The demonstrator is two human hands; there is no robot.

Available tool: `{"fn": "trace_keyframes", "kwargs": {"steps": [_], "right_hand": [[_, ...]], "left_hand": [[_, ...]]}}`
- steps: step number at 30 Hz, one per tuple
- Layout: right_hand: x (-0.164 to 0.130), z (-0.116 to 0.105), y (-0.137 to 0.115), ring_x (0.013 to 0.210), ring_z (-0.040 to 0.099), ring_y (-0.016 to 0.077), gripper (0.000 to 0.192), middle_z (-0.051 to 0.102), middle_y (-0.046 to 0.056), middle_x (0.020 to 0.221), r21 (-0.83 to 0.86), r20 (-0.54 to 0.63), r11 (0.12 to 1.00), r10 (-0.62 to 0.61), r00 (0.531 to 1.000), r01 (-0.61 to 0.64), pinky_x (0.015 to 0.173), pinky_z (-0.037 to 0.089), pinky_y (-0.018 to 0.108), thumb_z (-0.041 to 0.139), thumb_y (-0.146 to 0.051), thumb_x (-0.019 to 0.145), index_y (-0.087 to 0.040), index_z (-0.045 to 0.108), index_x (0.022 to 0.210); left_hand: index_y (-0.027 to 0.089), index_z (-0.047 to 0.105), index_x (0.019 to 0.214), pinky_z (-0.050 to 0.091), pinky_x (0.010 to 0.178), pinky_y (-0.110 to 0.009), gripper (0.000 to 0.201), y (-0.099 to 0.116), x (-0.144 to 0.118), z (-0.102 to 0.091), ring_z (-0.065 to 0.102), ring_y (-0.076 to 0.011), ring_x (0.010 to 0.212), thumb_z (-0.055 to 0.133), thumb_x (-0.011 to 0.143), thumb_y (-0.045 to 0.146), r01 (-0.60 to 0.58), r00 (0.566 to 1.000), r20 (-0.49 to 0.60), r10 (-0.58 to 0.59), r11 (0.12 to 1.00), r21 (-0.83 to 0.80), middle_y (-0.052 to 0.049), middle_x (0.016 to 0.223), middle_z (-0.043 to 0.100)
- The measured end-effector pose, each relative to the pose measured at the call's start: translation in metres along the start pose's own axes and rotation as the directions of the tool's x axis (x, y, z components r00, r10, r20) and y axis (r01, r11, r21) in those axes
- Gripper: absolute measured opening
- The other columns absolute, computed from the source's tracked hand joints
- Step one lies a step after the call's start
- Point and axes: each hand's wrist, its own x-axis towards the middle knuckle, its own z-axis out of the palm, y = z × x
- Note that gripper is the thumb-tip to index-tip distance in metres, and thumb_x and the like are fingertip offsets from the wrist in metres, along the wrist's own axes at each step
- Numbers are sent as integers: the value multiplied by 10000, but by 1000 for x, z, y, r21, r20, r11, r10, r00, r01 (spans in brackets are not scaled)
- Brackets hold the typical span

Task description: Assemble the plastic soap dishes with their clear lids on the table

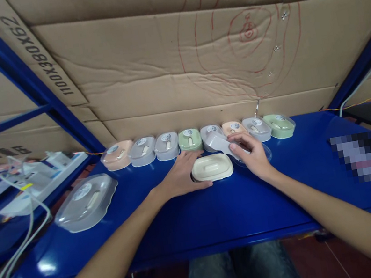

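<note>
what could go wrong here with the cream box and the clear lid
1. The right hand holds the clear lid tilted, close to the row of lidded boxes; a careless swing might knock one.
2. The left hand only rests against the cream box, which could slide on the blue shelf.
3. The separate grey box sits close to the shelf's left edge.

Cardboard wall [145, 69] behind blue shelf [220, 218]

Left hand [179, 175] flat, palm down; right hand [252, 154] fingers curled, gripping.
</note>
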Motion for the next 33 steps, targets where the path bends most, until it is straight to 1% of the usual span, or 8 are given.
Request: {"fn": "trace_keyframes", "kwargs": {"steps": [4,7,12,17,20,23,28,33], "right_hand": [[1,2,2,1178,710,294,352,760,87,1178,0,-3,1000,14,1000,-14,1007,545,477,756,-615,968,-269,770,1034],[1,3,3,1159,714,294,353,764,85,1171,-1,-1,1000,31,1000,-31,996,546,476,755,-619,966,-271,773,1024],[0,2,3,1160,718,289,331,762,81,1174,-1,16,1000,26,1000,-26,1007,556,480,751,-602,974,-274,773,1014],[0,3,5,1173,718,286,300,757,81,1179,-14,32,1000,-4,999,5,1052,553,511,755,-571,983,-276,770,1033],[0,3,3,1210,709,286,281,751,80,1185,-47,58,997,-63,996,66,1111,531,530,748,-551,996,-278,768,1057],[-2,3,-2,1273,684,298,307,724,88,1263,-109,139,986,-111,984,127,1149,520,547,781,-557,972,-290,770,1124],[-7,4,-7,1352,646,330,430,654,104,1398,-144,279,977,-114,954,158,1130,561,562,868,-565,895,-310,751,1220],[-8,3,-7,1348,648,341,462,652,103,1398,-138,292,976,-124,949,170,1131,568,597,892,-575,865,-315,748,1219]], "left_hand": [[235,639,1373,440,1148,-619,832,2,2,-5,555,-417,1276,895,738,707,15,1000,24,-18,996,89,-136,1336,639],[236,668,1283,466,1110,-591,754,2,2,-7,564,-394,1212,903,725,686,32,998,49,-36,996,85,-109,1234,643],[244,654,1236,510,1067,-561,726,4,1,-9,588,-390,1216,930,696,644,88,994,71,-87,996,-3,-96,1227,613],[253,668,1243,519,1072,-581,769,2,1,-10,604,-395,1227,951,657,664,113,991,89,-105,989,-96,-95,1262,613],[260,679,1263,502,1109,-608,798,1,1,-10,596,-406,1258,965,645,676,109,990,104,-96,986,-123,-96,1267,627],[273,657,1377,448,1185,-652,884,2,0,-9,548,-429,1367,967,660,687,83,991,115,-67,986,-145,-122,1400,614],[292,477,1628,390,1246,-704,1161,6,-3,-4,464,-468,1502,975,661,701,76,991,122,-52,977,-199,-160,1603,519],[320,484,1618,414,1221,-716,1157,12,-3,-5,508,-471,1472,990,647,696,34,995,102,-12,974,-223,-146,1579,563]]}}
